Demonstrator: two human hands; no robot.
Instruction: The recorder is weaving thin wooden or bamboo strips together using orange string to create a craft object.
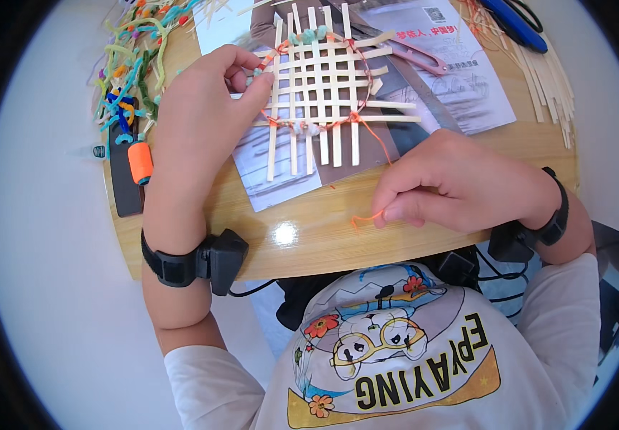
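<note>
A lattice of pale woven strips lies on printed sheets at the far middle of the table. Round it runs a ring wound with orange thread, with pale green and white beads along it. My left hand pinches the left side of this ring, thumb and fingers closed on it. Lower right, my right hand pinches the orange thread, whose short loose end sticks out past the fingertips. The thread runs up from that hand to the ring's lower right.
Tangled coloured pipe cleaners lie far left. Near them are an orange thread spool and a dark flat object. Pink scissors rest on the printed sheet. Loose strips and a blue-handled tool sit far right.
</note>
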